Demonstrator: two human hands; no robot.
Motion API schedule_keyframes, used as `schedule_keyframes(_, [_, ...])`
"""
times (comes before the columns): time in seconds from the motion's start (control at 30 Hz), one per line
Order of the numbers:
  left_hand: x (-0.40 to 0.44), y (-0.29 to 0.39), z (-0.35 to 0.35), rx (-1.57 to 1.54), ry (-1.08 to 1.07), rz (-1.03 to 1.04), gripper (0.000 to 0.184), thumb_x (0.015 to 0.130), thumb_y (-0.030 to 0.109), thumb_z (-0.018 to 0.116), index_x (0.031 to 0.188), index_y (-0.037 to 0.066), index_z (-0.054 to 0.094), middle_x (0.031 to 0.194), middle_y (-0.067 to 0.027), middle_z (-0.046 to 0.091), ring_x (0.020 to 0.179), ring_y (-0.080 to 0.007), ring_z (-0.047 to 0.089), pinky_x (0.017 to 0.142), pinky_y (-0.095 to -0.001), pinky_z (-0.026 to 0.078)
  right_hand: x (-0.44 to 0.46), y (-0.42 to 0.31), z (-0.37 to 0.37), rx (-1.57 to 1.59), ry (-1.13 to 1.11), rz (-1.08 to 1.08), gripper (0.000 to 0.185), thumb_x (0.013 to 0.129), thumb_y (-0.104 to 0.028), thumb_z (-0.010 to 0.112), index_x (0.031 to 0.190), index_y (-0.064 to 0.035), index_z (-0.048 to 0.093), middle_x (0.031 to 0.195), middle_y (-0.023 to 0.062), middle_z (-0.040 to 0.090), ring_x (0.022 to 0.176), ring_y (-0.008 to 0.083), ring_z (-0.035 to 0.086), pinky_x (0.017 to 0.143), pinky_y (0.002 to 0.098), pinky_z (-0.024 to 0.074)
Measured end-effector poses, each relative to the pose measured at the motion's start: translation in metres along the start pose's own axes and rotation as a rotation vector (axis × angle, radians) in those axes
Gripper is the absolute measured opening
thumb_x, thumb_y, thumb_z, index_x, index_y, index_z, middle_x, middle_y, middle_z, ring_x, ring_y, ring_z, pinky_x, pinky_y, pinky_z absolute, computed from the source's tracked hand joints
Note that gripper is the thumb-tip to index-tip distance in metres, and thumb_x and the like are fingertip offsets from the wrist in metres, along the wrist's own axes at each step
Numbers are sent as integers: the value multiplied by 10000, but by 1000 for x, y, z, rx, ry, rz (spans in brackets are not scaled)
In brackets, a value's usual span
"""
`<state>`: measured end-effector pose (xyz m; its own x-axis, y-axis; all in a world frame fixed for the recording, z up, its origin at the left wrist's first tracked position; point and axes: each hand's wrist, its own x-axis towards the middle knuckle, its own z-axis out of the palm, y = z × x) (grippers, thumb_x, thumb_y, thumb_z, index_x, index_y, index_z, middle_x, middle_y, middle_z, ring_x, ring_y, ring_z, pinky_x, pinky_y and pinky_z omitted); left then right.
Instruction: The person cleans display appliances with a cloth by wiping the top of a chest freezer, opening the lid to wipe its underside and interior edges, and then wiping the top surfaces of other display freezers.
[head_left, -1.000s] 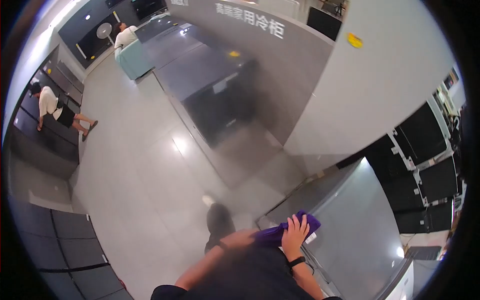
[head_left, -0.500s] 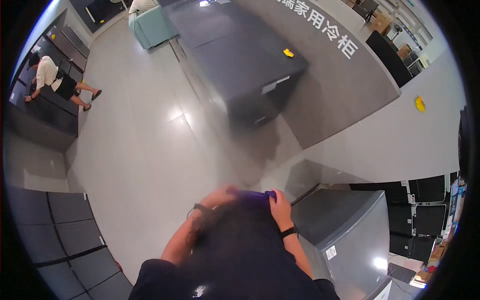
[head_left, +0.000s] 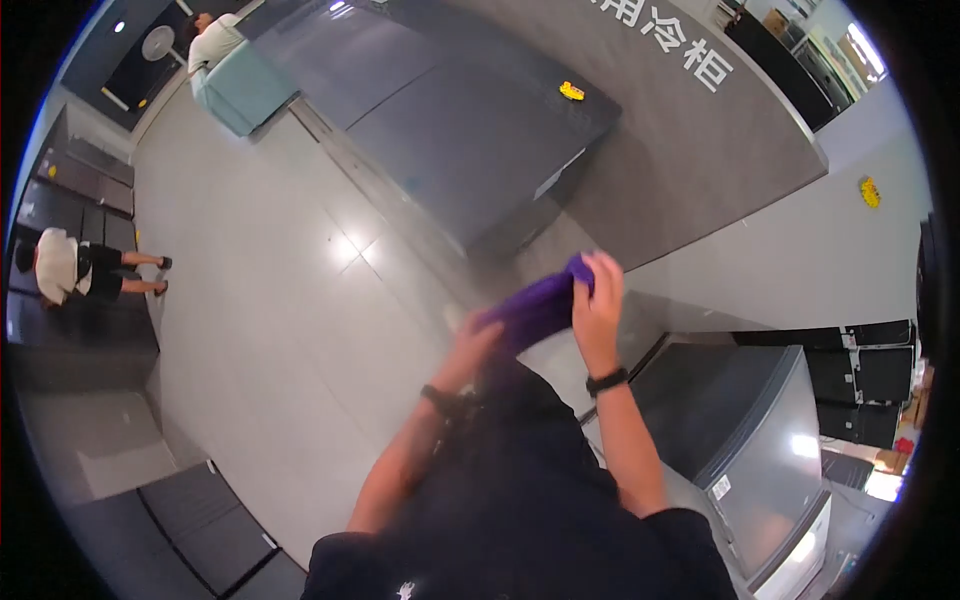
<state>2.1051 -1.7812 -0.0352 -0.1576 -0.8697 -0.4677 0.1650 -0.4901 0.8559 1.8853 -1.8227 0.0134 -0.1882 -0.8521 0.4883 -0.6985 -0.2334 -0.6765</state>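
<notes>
Evidently soft, the purple cloth (head_left: pixel 538 312) spans the air between both hands, likely light, floppy and not fragile, best held at its opposite ends. The right hand's (head_left: pixel 598 305) fingers pinch its far end; the left hand's (head_left: pixel 474 345), blurred, seem closed on the near one. Pale floor (head_left: pixel 260 370) gives elbow room leftwards; the grey cabinet (head_left: pixel 705 400) has hard edges near right, and the dark, low unit's (head_left: pixel 470 130) corner lies beyond.
</notes>
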Motion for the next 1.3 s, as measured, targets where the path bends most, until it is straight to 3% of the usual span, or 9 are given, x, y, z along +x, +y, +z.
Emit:
schedule_keyframes(0.13, [64,49,-39,-15,25,89,260,939,159,618,1172,58,562,914,16,593,761,-66,520,626,-232,439,93,-10,113,-273,-159,41,554,913,-266,618,1395,-35,471,1475,274,372,1378,463,324,1122,514,308])
schedule_keyframes(0.23, [90,66,-96,75,-11,-92,279,949,175,593,1202,63,553,906,16,593,689,-72,502,592,-225,427,81,-6,204,-498,-292,182,702,918,-420,584,1462,-23,386,1517,345,254,1421,545,168,1137,592,240])
schedule_keyframes(0.37, [124,63,-155,171,-125,-147,321,950,156,548,1251,45,532,947,-28,623,701,-106,555,604,-253,474,90,-24,222,-519,-356,367,777,931,-468,548,1513,-29,277,1539,386,95,1408,611,47,1107,680,177])
schedule_keyframes(0.53, [148,58,-147,439,-298,-197,386,926,116,550,1299,27,503,961,-41,633,767,-130,602,667,-289,522,92,-24,216,-547,-396,386,768,931,-448,548,1511,-24,276,1537,389,94,1409,609,46,1107,678,171])
schedule_keyframes(0.6, [167,8,-168,492,-218,34,401,924,105,556,1314,26,501,956,-32,629,767,-115,589,675,-280,510,96,-27,223,-562,-398,394,763,934,-439,545,1511,-20,272,1536,389,97,1409,608,50,1107,678,166])
schedule_keyframes(0.67, [152,62,-159,436,-267,-79,404,926,105,556,1319,25,501,966,-30,625,761,-100,576,669,-272,504,89,-26,220,-613,-408,358,767,936,-436,543,1513,-16,263,1534,390,99,1409,606,55,1108,678,158])
schedule_keyframes(0.7, [157,71,-162,427,-346,-268,407,931,119,551,1318,7,494,1015,-87,650,837,-164,622,751,-315,518,87,-25,221,-641,-407,334,762,942,-425,534,1511,-2,257,1530,393,102,1405,607,61,1110,678,148])
schedule_keyframes(0.83, [172,57,-179,678,-429,82,423,956,181,564,1324,-8,472,1122,-199,652,1046,-320,629,928,-394,472,89,-28,229,-688,-335,278,735,915,-375,575,1466,44,328,1491,430,160,1388,624,113,1106,679,179])
schedule_keyframes(1.3, [297,198,-338,487,-543,-165,151,974,103,560,1053,-17,512,778,-92,647,700,-188,651,710,-338,501,175,-112,416,-831,-292,628,748,959,-435,462,1524,-8,223,1552,370,107,1446,541,62,1157,610,92])
